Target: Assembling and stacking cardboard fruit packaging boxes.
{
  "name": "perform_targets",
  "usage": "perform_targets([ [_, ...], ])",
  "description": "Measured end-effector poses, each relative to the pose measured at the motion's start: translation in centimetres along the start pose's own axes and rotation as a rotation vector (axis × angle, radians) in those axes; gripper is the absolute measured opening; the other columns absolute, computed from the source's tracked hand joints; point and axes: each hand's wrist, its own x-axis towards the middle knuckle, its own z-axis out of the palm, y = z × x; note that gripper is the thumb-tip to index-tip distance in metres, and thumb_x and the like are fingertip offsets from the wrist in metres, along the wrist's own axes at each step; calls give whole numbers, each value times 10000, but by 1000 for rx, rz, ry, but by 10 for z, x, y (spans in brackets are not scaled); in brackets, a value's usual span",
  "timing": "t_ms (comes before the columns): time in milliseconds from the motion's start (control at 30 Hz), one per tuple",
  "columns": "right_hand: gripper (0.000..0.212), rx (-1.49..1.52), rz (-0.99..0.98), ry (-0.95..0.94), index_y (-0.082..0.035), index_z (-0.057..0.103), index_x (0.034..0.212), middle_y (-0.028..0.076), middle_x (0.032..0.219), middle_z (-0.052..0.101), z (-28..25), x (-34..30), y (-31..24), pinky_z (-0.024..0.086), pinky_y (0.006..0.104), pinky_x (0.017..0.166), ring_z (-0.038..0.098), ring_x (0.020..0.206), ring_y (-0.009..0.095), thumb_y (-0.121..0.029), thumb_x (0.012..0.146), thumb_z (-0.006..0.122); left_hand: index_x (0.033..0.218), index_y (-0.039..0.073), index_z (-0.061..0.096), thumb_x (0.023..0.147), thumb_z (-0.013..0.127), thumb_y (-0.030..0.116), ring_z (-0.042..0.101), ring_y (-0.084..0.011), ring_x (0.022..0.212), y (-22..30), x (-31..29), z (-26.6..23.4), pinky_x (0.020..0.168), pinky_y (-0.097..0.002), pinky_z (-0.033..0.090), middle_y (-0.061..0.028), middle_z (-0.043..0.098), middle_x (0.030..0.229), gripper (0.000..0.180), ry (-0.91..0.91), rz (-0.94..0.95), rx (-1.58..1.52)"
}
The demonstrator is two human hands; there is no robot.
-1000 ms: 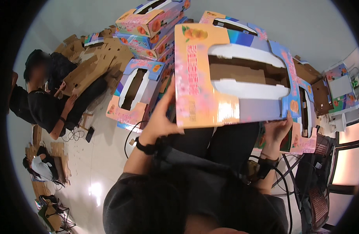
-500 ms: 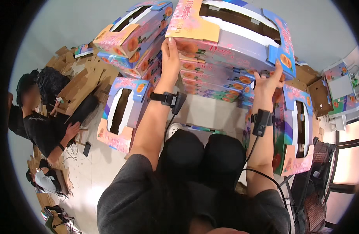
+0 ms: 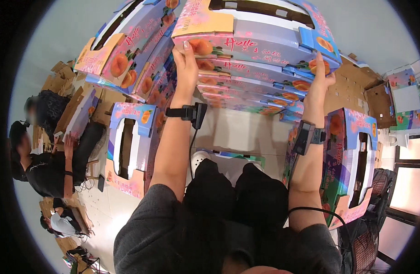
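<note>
A printed cardboard fruit carton (image 3: 260, 43) with peach pictures and a long slot in its top lies at the top of a stack of similar cartons (image 3: 246, 78) in front of me. My left hand (image 3: 185, 68) grips its near left corner, thumb on the front face and the other fingers along the side. At the near right corner, my right hand (image 3: 317, 89) holds the same carton, one finger or thumb pressed up against the front. The fingers around its sides are partly hidden.
Another carton stack (image 3: 132, 50) rises at the left. Single upright cartons stand by my left arm (image 3: 132, 146) and right arm (image 3: 349, 160). A seated person (image 3: 47, 169) handles cardboard at far left. A black mesh chair (image 3: 374, 214) is at right.
The held carton now sits flush over the stack, and my right fingers have come out from beneath its front edge. My view has shifted slightly. The person at left has moved an arm.
</note>
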Motion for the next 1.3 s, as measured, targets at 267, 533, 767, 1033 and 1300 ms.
perform_targets([
  [267, 558, -86, 148, 102, 29, 408, 1162, 124, 1119, 508, -4, -24, -7, 422, 313, 904, 515, 1042, 180, -278, 802, 703, 1235, -13, 335, 988, 269, 468, 509, -198, 1074, 38, -9, -9, 935, -322, 403, -150, 479, 1191, 545, -156, -148, -268],
  [533, 714, -139, 175, -172, 7, 253, 1365, 167, 1271, 430, -49, -61, -45, 388, 340, 942, 454, 1126, 203, -186, 821, 674, 1303, -37, 403, 930, 521, 319, 352, -335, 1285, 44, -55, -89, 1068, -392, 263, -238, 361, 1380, 529, -56, 30, -33],
  [767, 724, -471, 356, -862, -87, 249, 1402, 144, 1383, 343, -135, -155, -131, 335, 394, 1004, 383, 1251, 270, -172, 823, 675, 995, -8, 632, 894, 589, 251, 619, -165, 873, 73, -169, -274, 799, -293, 458, -116, 660, 889, 281, -544, -239, 383],
  [1033, 475, -870, -17, -1145, -18, 520, 1181, 177, 1175, 535, -138, -245, -212, 365, 361, 990, 490, 1147, 330, -217, 786, 693, 1410, 4, 255, 705, 658, 588, 375, -484, 1235, -24, -300, -396, 1004, -517, 329, -357, 375, 1321, 1000, -458, -201, 1122],
  [1300, 406, -1016, -179, -851, -50, 596, 1088, 148, 1116, 582, -133, -290, -188, 420, 381, 918, 534, 1069, 336, -261, 757, 703, 1462, 67, 143, 594, 680, 637, 160, -441, 1362, -32, -323, -376, 1045, -641, 102, -270, 266, 1439, 1169, -227, -164, 1220],
])
